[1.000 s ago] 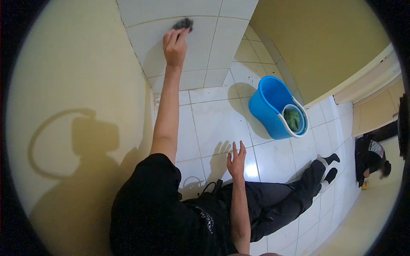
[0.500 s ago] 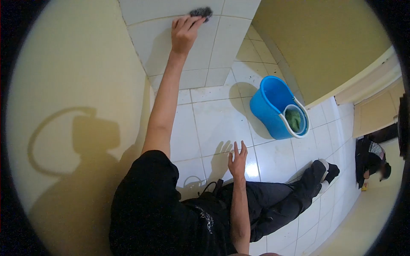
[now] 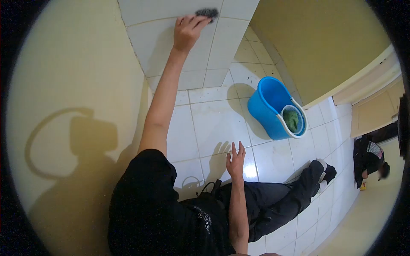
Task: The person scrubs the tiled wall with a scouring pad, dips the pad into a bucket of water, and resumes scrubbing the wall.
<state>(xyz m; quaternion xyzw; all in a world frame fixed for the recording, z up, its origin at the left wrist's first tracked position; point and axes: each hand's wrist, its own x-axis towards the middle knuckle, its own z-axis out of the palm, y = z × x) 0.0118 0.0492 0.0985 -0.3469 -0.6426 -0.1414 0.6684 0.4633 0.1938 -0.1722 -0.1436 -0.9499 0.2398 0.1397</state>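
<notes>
On the tiled wall (image 3: 158,10): a dark scouring pad (image 3: 206,12) is being held at the left hand's (image 3: 186,34) fingertips.
Left grip: closed around its near edge; pressure is best being spread flat and evenly.
Right hand (image 3: 235,164): nothing is being held, fingers loosely parted, below the grip.
Bucket (image 3: 261,111): being supported by the floor (image 3: 218,123), lower right of the grip.

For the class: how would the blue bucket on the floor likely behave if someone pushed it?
The bucket would probably keep its shape, as its smooth walls look like moulded plastic. It might slide readily, since the tiles look glossy. The basket with green material at one end may make its balance uneven.
</notes>
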